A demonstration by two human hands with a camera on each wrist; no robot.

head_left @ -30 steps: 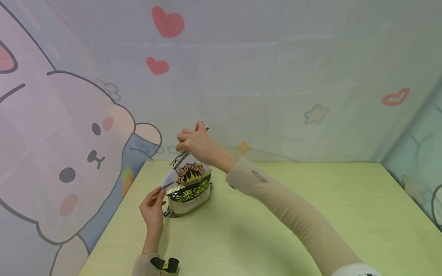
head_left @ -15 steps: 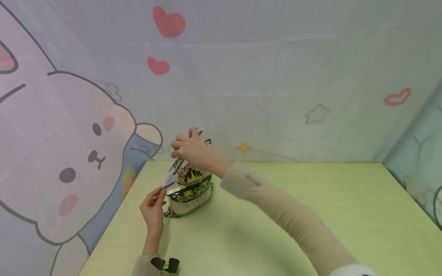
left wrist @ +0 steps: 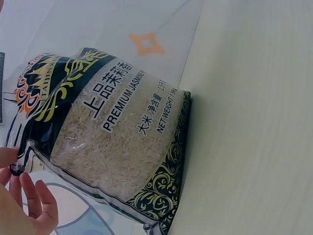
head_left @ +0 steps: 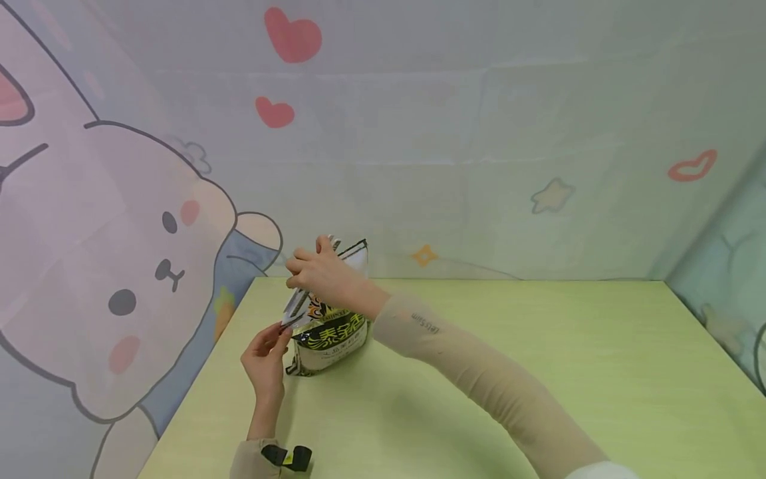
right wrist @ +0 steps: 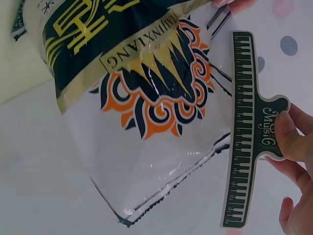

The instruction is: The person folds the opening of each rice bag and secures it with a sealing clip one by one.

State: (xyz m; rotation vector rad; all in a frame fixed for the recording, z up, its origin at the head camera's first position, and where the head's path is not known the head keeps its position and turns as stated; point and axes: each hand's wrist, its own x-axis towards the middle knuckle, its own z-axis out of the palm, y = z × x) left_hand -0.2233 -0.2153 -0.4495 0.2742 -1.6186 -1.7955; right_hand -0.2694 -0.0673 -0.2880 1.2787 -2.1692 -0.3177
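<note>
A bag of jasmine rice (left wrist: 117,132) stands on the table, its printed front showing through to the grains in the left wrist view. The left hand (head_left: 263,366) pinches the bag's upper left side edge between thumb and fingers. In the right wrist view, the right hand (right wrist: 296,152) grips a long black bag clip (right wrist: 244,127) by its handle, thumb on top. The clip carries a piano-key pattern and the word Music. It lies along the bag's side edge; whether its jaws bite the plastic cannot be told. The right hand partly hides the bag's top in the head view.
A pale green table (head_left: 509,372) stretches away to the right. Behind it hangs a cloth backdrop (head_left: 419,133) printed with a rabbit and hearts. A dark cable (head_left: 759,359) shows at the far right edge.
The right hand has moved down and left with the bag clip, along the bag's upper part. More of the bag's top corner now shows behind it. The left hand keeps its place.
</note>
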